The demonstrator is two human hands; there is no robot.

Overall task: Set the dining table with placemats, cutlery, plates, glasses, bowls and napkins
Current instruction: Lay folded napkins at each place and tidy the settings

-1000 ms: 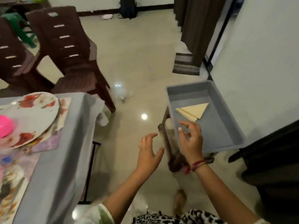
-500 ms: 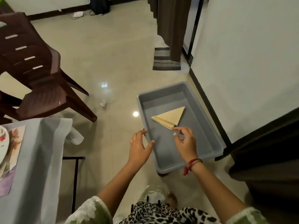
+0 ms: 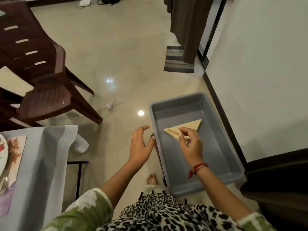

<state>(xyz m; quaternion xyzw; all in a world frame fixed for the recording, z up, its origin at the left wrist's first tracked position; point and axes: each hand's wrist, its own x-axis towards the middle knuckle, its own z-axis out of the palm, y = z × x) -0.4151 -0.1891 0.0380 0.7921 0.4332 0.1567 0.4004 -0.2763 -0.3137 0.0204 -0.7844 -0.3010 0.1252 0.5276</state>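
Note:
A folded beige napkin (image 3: 190, 124) lies alone in a grey plastic tray (image 3: 216, 150) that stands on a low stool by the wall. My right hand (image 3: 191, 147) is over the napkin's near corner with its fingers loosely curled down toward it; I cannot tell whether they touch it. My left hand (image 3: 140, 144) hangs with spread fingers beside the tray's left rim and holds nothing. At the left edge, the dining table (image 3: 38, 164) under a grey cloth carries a floral placemat (image 3: 15, 147) and part of a flowered plate (image 3: 2, 155).
A brown plastic chair (image 3: 41, 72) stands at the table's far side. A crumpled wrapper (image 3: 110, 104) lies on the tiled floor. A striped mat (image 3: 178, 60) and a dark curtain (image 3: 186, 27) are by the doorway. Dark furniture (image 3: 283, 189) stands right of the tray.
My view has turned from the table to the tray. Both hands have moved forward, and the right one has gone from the tray's near rim to over the napkin.

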